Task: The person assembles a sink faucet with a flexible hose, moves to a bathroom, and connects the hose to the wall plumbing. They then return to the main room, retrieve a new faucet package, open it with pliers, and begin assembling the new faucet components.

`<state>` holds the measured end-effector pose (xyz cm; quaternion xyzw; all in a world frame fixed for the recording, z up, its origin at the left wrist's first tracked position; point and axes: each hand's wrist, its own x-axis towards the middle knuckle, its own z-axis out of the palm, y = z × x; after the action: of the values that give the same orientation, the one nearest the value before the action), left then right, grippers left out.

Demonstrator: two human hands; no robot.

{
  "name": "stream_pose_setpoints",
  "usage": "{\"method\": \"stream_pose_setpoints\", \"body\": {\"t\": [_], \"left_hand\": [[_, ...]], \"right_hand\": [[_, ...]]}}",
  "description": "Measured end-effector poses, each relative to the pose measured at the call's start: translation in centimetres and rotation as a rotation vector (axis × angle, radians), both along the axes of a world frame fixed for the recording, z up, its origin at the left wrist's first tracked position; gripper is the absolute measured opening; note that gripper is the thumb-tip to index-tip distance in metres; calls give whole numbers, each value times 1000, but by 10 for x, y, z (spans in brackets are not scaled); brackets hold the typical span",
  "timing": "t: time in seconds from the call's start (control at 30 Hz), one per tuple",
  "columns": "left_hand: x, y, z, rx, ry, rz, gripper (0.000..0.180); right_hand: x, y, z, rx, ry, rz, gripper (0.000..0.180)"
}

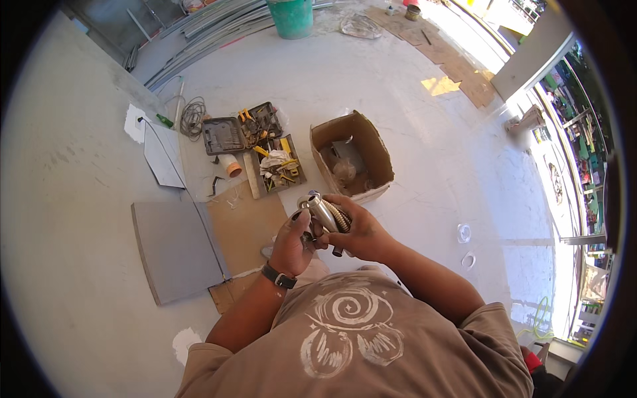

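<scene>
Both hands are together in front of my chest, over the floor. My right hand (361,232) is wrapped round a shiny chrome cylinder (322,213) and a bundled, ribbed flexible metal hose (340,217). Pressed against the left side of the same bundle is my left hand (292,247), its thumb up and its fingers curled round small chrome parts. The fingers and metal overlap, so the exact kind of fitting is unclear. Just beyond the hands stands an open cardboard box (385,156), holding a clear plastic bag and a pale, flat piece.
To the left of the box lie an open tool case (223,136) and a tray of yellow-handled tools (302,178). A grey panel (174,252) rests nearer on the left, with a cable across it. A green bucket (292,18) and metal profiles (212,36) are farther back.
</scene>
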<state>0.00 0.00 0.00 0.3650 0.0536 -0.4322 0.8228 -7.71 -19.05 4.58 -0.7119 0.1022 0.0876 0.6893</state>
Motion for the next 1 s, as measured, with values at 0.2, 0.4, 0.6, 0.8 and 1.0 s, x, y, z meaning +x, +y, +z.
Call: {"method": "stream_pose_setpoints", "body": {"t": [0.2, 0.4, 0.6, 0.8, 1.0], "left_hand": [[-82, -147, 36, 237, -361, -244, 29], [-108, -236, 38, 61, -278, -411, 21], [-114, -324, 24, -14, -242, -498, 26], [-76, -429, 3, -72, -87, -533, 29], [-17, -534, 6, -140, -95, -666, 25]], "right_hand": [[-117, -97, 20, -112, -47, -242, 79], [-179, -169, 2, 234, -155, -518, 67], [-200, -248, -12, 493, -28, -635, 48], [-175, -351, -21, 618, 45, -718, 39], [-136, -458, -7, 386, 119, -647, 39]]}}
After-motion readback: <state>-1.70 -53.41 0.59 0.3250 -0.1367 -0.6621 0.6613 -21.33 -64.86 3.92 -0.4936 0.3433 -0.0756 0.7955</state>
